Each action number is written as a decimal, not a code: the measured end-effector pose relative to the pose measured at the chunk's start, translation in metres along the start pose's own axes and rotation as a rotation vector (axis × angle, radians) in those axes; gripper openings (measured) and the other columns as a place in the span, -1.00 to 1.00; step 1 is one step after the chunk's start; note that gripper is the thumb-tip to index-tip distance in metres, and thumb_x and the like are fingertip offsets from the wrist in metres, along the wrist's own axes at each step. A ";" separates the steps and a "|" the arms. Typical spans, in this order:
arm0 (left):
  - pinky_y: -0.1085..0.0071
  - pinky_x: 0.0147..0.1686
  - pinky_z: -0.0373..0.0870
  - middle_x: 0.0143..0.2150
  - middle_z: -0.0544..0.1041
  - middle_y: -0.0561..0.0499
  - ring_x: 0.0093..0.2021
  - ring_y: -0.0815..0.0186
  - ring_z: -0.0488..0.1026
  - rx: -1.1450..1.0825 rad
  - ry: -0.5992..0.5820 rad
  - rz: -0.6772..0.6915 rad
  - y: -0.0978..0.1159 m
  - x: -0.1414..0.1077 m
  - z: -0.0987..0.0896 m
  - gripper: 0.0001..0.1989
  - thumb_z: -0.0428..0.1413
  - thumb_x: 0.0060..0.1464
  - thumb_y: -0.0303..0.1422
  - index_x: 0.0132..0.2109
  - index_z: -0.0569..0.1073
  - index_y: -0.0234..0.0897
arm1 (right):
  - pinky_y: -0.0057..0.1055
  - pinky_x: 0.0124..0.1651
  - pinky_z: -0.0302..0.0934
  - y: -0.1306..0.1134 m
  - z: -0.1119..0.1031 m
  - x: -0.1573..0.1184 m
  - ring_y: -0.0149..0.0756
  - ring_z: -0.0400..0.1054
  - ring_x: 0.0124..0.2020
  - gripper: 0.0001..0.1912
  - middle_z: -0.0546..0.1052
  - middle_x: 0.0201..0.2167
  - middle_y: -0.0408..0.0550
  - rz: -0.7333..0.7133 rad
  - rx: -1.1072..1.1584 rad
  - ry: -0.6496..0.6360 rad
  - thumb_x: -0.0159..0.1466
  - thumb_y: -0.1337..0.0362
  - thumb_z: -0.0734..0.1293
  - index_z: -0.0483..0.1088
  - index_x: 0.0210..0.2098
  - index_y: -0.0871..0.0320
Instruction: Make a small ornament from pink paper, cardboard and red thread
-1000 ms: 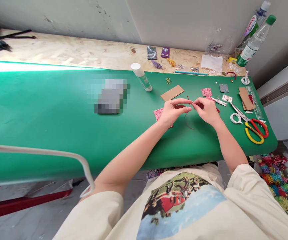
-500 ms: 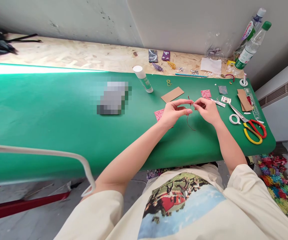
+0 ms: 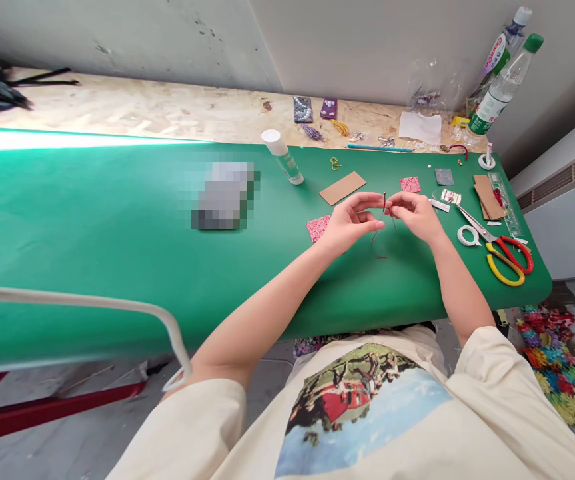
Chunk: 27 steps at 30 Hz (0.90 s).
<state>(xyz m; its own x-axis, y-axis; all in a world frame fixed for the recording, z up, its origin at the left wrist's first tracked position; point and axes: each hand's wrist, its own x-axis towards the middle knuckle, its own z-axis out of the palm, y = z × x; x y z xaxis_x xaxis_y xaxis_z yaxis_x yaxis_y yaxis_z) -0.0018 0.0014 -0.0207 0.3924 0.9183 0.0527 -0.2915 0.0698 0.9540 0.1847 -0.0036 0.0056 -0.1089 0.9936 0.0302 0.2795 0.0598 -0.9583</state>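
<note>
A thin dark red cord [image 3: 384,201] is stretched between my two hands above the green table. My right hand [image 3: 417,217] pinches it with thumb and forefinger, and a short end hangs below those fingers. My left hand [image 3: 352,223] is curled around the cord's other side, forefinger and thumb tips against it. From there a loose tail dangles below my left thumb. Partly behind my left hand lies a pink patterned fabric square [image 3: 318,228]. Beyond both hands is a brown cardboard rectangle [image 3: 343,188].
Scissors [image 3: 500,250] with red and yellow handles lie right of my hands, near a white tape roll [image 3: 468,236] and cardboard strips [image 3: 488,198]. A white-capped glue stick [image 3: 283,157] stands at the back. A bottle [image 3: 504,87] stands in the far right corner.
My left fingers have shifted slightly on the cord, and its red upper end now shows upright between my hands. The hanging tail has swung a little left.
</note>
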 end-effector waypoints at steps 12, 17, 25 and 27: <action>0.41 -0.28 0.53 -0.16 0.57 0.02 -0.44 0.49 0.48 0.063 0.052 -0.044 -0.004 0.001 0.004 -0.42 0.49 -0.31 -0.34 -0.11 0.44 -0.26 | -0.28 -0.13 0.41 0.010 0.008 0.003 -0.25 0.48 -0.24 -0.62 0.63 -0.28 -0.03 0.001 0.145 0.066 0.02 -0.07 0.54 0.61 -0.42 0.12; 0.44 -0.38 0.47 -0.34 0.51 0.06 -0.37 0.39 0.49 0.069 0.017 -0.142 -0.001 -0.001 0.007 -0.60 0.41 -0.27 -0.33 -0.25 0.48 -0.31 | -0.31 -0.17 0.36 0.016 0.007 0.005 -0.34 0.42 -0.28 -0.62 0.59 -0.10 0.04 -0.081 0.033 0.108 0.07 -0.08 0.51 0.58 -0.46 0.15; 0.51 -0.50 0.24 -0.46 0.50 0.06 -0.51 0.49 0.33 0.123 0.009 -0.216 0.001 -0.001 0.008 -0.62 0.41 -0.22 -0.16 -0.36 0.50 -0.33 | -0.47 -0.59 0.15 0.010 0.011 0.001 -0.52 0.24 -0.64 -0.51 0.54 -0.48 -0.14 0.042 0.062 -0.001 0.09 -0.17 0.49 0.46 -0.40 0.16; 0.51 -0.52 0.19 -0.51 0.46 0.08 -0.54 0.50 0.27 0.129 0.021 -0.205 0.002 0.000 0.008 -0.60 0.41 -0.23 -0.12 -0.39 0.49 -0.33 | -0.48 -0.64 0.15 0.009 0.011 0.000 -0.46 0.31 -0.65 -0.46 0.51 -0.53 -0.16 0.061 0.077 -0.025 0.10 -0.24 0.45 0.40 -0.39 0.14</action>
<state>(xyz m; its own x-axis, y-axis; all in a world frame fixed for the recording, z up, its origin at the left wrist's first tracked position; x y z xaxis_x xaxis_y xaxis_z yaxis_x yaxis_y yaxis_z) 0.0046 -0.0018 -0.0168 0.4132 0.8981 -0.1503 -0.0938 0.2062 0.9740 0.1763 -0.0041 -0.0061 -0.1177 0.9925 -0.0346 0.2121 -0.0090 -0.9772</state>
